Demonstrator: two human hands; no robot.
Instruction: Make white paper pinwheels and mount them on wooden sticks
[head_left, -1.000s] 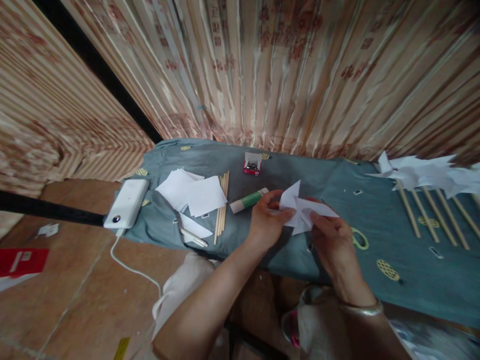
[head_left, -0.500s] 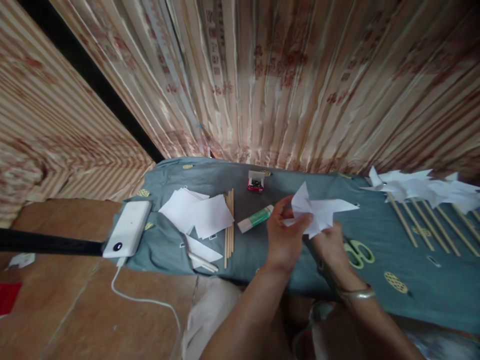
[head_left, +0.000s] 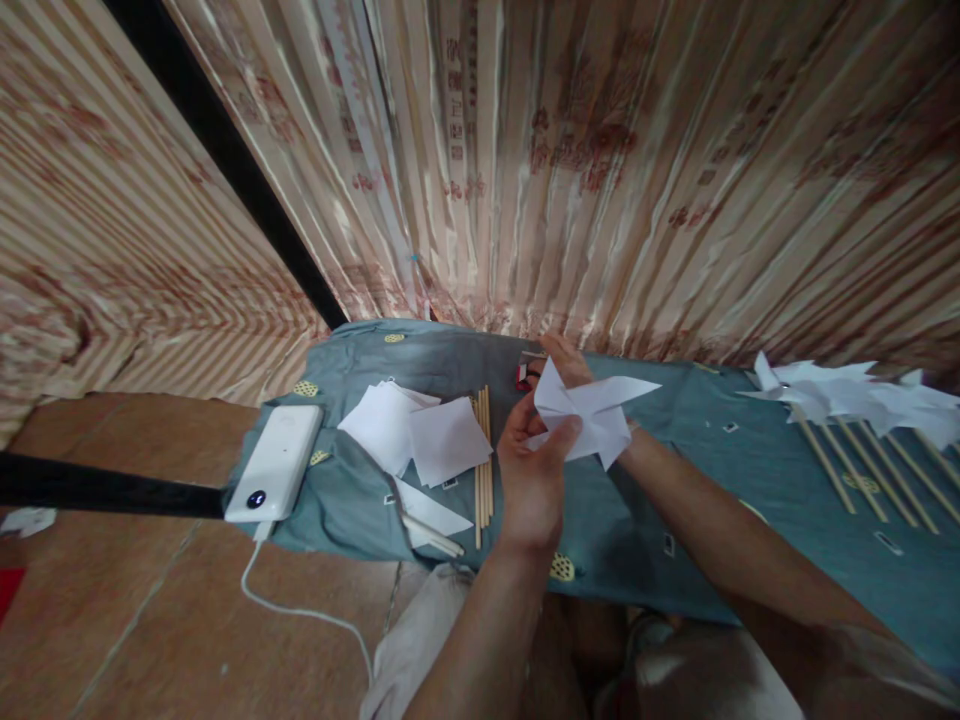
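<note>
The left hand (head_left: pixel 531 478) is held up mid-scene, its forearm rising from the near edge, thumb and fingers pinched together. The right arm stretches far and leftward, and the right hand (head_left: pixel 568 362) is half hidden.

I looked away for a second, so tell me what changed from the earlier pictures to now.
The right hand let go of the folded paper and reached forward toward the red box at the far edge of the cloth. The left hand alone now holds the paper, lifted a little higher. The sheets, sticks, power bank and pinwheels lie as before.
</note>
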